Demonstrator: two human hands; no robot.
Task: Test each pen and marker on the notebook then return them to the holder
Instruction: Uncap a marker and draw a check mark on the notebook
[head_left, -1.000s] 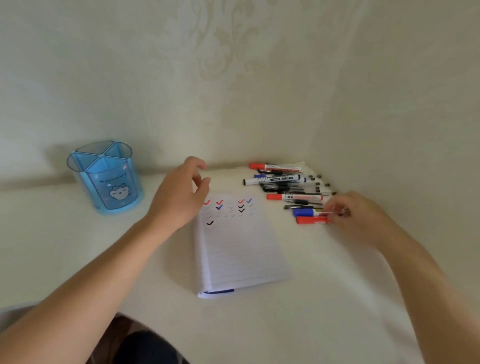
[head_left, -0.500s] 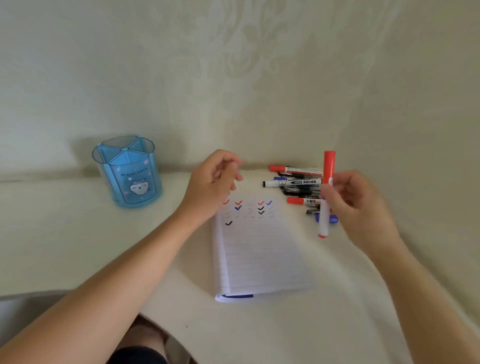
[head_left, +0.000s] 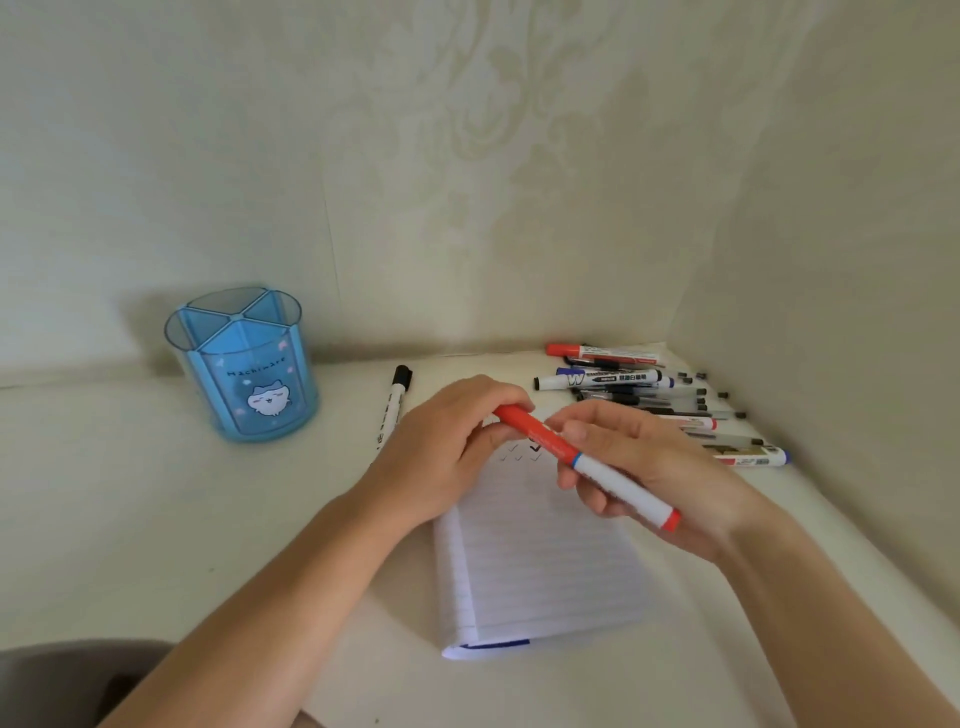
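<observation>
Marker (head_left: 589, 466) held over notebook (head_left: 540, 571), cap (head_left: 537, 435) on.
Left hand (head_left: 436, 457) curls round cap; right hand (head_left: 670, 470) pinches barrel. Long axis slants cap up-left, tail down-right; the uncapping pull likely follows it.

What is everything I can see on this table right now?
Pen holder: one, translucent blue, far left.
Black-capped marker: one, white barrel, lying alone between holder and notebook.
Pens and markers: loose pile, count unclear, red, blue and black, far right corner.
Notebook: one, white lined, open, centre.
Red marker: one, white barrel, held above the notebook.
Left hand: fingers grip the red cap.
Right hand: fingers hold the barrel.
</observation>
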